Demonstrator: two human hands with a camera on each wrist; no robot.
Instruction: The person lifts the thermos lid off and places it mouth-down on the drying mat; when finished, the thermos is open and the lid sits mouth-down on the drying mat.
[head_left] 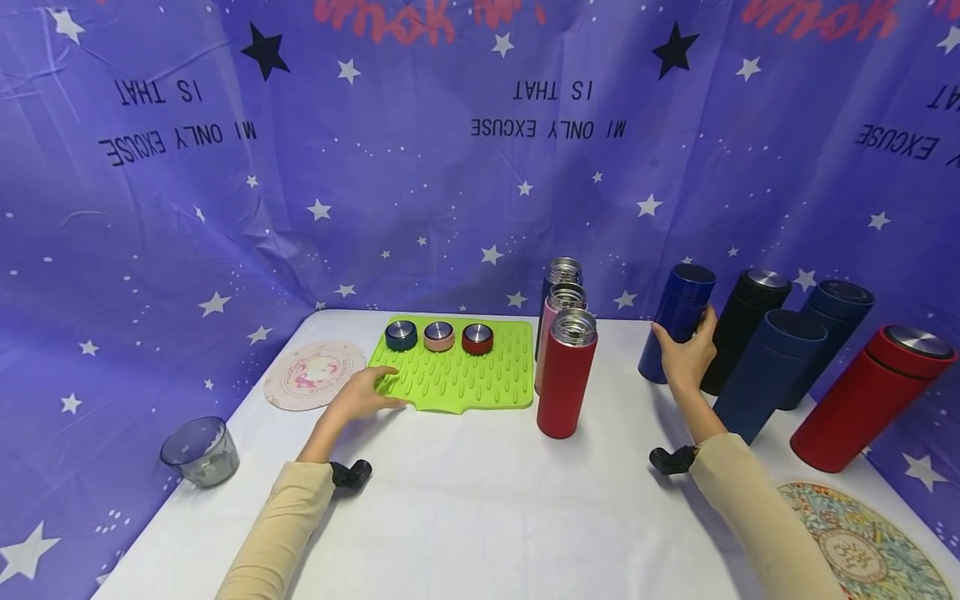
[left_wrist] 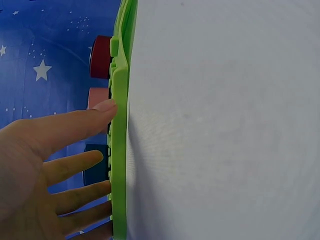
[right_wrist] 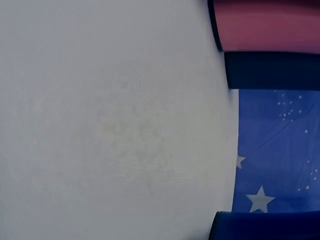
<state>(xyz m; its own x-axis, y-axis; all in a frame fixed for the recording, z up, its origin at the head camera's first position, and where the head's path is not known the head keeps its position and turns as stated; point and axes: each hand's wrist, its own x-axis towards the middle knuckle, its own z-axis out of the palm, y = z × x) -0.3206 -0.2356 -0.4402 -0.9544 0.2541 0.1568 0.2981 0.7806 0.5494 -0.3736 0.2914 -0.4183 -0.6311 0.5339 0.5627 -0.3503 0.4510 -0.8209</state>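
Observation:
My left hand point(head_left: 365, 395) is at the near left corner of a green ribbed mat point(head_left: 480, 379), its fingers spread and nothing in its grasp. In the left wrist view the thumb and fingertips point(left_wrist: 106, 106) come up to the mat's edge. Three lids stand in a row on the mat: dark blue point(head_left: 401, 336), pink point(head_left: 438, 337) and red point(head_left: 477, 339). With thumb and fingers on either side, my right hand point(head_left: 686, 358) grips a glossy blue thermos point(head_left: 675, 310) with its cap on. The right wrist view shows that thermos point(right_wrist: 270, 226) at its lower edge, but no hand.
Right of the mat stand three lidless thermoses: red point(head_left: 567, 383), pink point(head_left: 547, 333) and dark blue point(head_left: 551, 283). Several capped ones, including a black point(head_left: 742, 325) and a red point(head_left: 862, 400), crowd the right. A glass cup point(head_left: 201, 454) and round mats point(head_left: 315, 375) lie at the sides.

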